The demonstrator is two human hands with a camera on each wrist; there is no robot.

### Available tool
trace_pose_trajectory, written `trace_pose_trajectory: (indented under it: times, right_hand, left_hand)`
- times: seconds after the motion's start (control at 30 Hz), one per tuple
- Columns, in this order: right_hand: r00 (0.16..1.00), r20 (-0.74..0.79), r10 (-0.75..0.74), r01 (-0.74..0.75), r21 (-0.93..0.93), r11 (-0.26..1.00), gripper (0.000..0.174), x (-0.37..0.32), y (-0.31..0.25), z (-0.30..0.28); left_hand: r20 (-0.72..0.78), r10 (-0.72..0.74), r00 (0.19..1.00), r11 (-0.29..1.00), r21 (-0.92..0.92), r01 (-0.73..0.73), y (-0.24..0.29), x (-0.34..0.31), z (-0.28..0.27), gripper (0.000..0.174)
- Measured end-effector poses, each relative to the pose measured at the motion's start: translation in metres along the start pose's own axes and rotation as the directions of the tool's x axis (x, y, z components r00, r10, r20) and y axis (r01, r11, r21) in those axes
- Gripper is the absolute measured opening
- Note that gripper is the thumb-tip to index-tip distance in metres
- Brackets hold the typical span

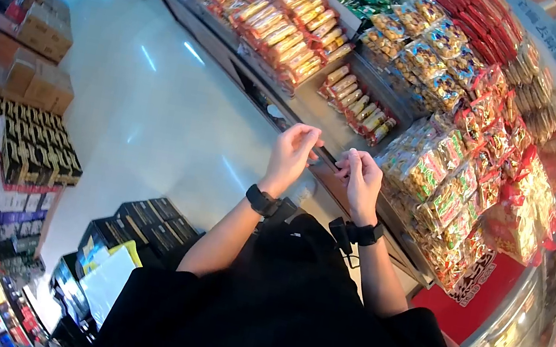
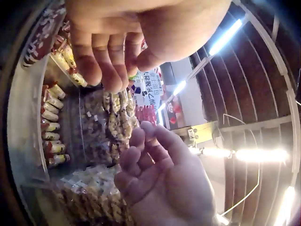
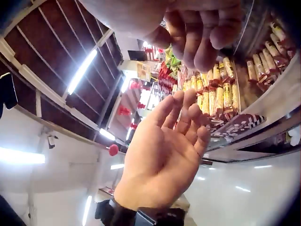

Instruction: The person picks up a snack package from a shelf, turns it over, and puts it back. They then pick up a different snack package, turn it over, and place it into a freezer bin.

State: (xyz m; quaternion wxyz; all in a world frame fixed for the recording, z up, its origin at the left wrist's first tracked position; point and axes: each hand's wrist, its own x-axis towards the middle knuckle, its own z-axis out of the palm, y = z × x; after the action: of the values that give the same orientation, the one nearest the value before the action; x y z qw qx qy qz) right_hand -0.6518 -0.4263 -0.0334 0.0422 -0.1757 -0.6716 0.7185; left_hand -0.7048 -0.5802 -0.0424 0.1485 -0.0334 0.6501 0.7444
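Note:
In the head view my left hand (image 1: 292, 150) and right hand (image 1: 361, 175) are raised in front of my body, a short gap between them. Both have loosely bent fingers and nothing shows in either. The left wrist view has my left hand (image 2: 113, 52) across the top, fingers hanging down, and my right hand (image 2: 164, 174) below it, thumb close to the forefinger. From the right wrist, my left palm (image 3: 162, 155) faces the camera. Beyond the hands, a grey display bin holds a short row of wrapped rolls (image 1: 358, 104).
Bagged snacks (image 1: 434, 171) pile up to the right, and more long packets (image 1: 285, 26) fill the neighbouring bin. The display's edge (image 1: 261, 100) runs diagonally past my hands. Black boxes (image 1: 142, 224) stand at lower left, cartons (image 1: 47, 29) farther off across the shiny floor (image 1: 156, 107).

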Motion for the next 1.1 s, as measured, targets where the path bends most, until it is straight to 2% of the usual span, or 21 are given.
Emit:
trace_pose_trajectory:
  times: [0.13,0.2,0.33,0.37,0.6,0.7,0.73,0.8,1.0,1.1]
  right_hand:
    - [0.997,-0.08,0.003,0.003,0.068,0.998,0.028,0.03,0.005,0.003]
    - [0.996,-0.088,-0.027,0.036,0.1,0.994,0.029,0.047,0.014,0.002]
    - [0.991,-0.131,0.023,-0.012,0.085,0.996,0.031,0.081,0.007,0.003]
    - [0.992,-0.128,-0.003,0.011,0.064,0.998,0.028,0.088,0.004,0.002]
    - [0.983,-0.182,0.004,-0.002,0.011,1.0,0.031,0.123,0.003,0.002]
    - [0.978,-0.207,0.012,-0.01,0.011,1.0,0.03,0.13,0.001,0.009]
    - [0.976,-0.219,0.018,-0.02,-0.003,1.0,0.03,0.134,-0.003,0.01]
    - [0.96,-0.279,0.031,-0.042,-0.033,0.999,0.028,0.141,-0.01,0.014]
    - [0.883,-0.462,0.077,-0.048,0.075,0.996,0.028,0.168,0.009,0.027]
    - [0.833,-0.523,0.178,-0.154,0.088,0.984,0.028,0.173,0.012,0.027]
  left_hand:
    - [0.05,-0.077,0.996,0.993,0.098,0.072,0.009,0.031,0.008,0.024]
    - [0.079,-0.063,0.995,0.989,0.136,0.052,0.008,0.049,0.012,0.025]
    - [0.092,-0.05,0.994,0.981,0.192,0.031,0.012,0.085,0.019,0.026]
    - [0.101,-0.047,0.994,0.979,0.201,0.025,0.014,0.093,0.022,0.025]
    - [0.201,-0.092,0.975,0.973,0.224,0.046,0.017,0.132,0.044,0.024]
    - [0.32,-0.025,0.947,0.984,0.175,-0.033,0.005,0.158,0.046,0.024]
    - [0.336,-0.066,0.94,0.982,0.189,0.001,0.009,0.164,0.048,0.025]
    - [0.363,-0.142,0.921,0.975,0.212,0.067,0.019,0.175,0.05,0.027]
    - [0.501,-0.158,0.851,0.984,0.153,0.092,0.001,0.214,0.039,0.026]
    - [0.508,-0.22,0.833,0.967,0.226,0.118,-0.011,0.233,0.029,0.025]
